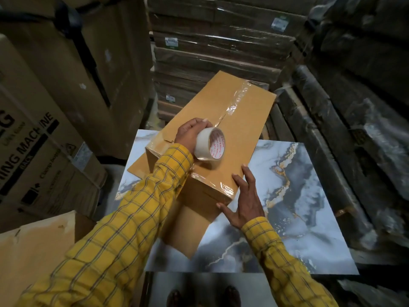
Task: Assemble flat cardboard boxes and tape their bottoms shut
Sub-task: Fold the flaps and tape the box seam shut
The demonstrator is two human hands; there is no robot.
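Your left hand (191, 135) grips the white roll of clear tape (210, 144) over the long tan cardboard box (221, 129) on the marble-patterned tabletop (298, 207), whose seam runs away from you, while your right hand (242, 201), fingers spread flat, braces its near corner, stacked cartons beyond

I see a marble-patterned counter (305, 196) with grey and gold veins. Beyond its far edge stand wrapped pallets of flat cardboard (217, 41); off its left edge, large printed appliance cartons (39, 147); off its right edge, dark wrapped bundles (354, 107).
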